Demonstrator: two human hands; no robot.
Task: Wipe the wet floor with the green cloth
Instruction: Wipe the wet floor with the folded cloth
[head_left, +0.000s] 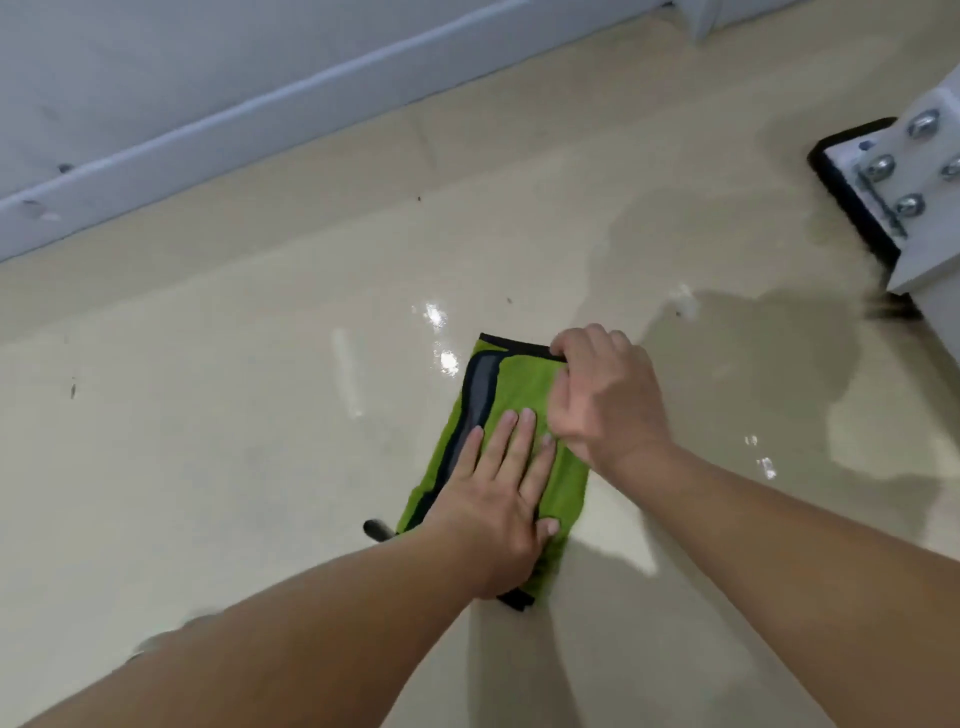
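Left hand (498, 499): flat, palm down, fingers spread and extended, pressing on the near half of the green cloth (519, 384); nothing gripped. Right hand (602, 395): curled, fingertips pinching the black-trimmed far edge of the cloth at its far right corner, thumb side resting over the cloth's middle. The two hands touch or nearly touch at the left fingertips. Both forearms bare, entering from the lower edge of the view.

Green cloth: folded into a long rectangle, lying flat on the beige floor (234, 415), long axis running away from the person and slightly tilted to the right. Black binding along the far and left edges, with a grey strip just inside the left edge. A small dark tab (375, 529) protrudes at the near left corner; possibly a hanging loop, too blurred to confirm.

Floor: glossy, with bright glints just beyond the cloth's far left corner. A darker wet patch (779, 338) spreads to the right of the cloth, toward a white bolted bracket (904, 171) on a black pad at the right edge. White baseboard (208, 130) runs along the far wall.
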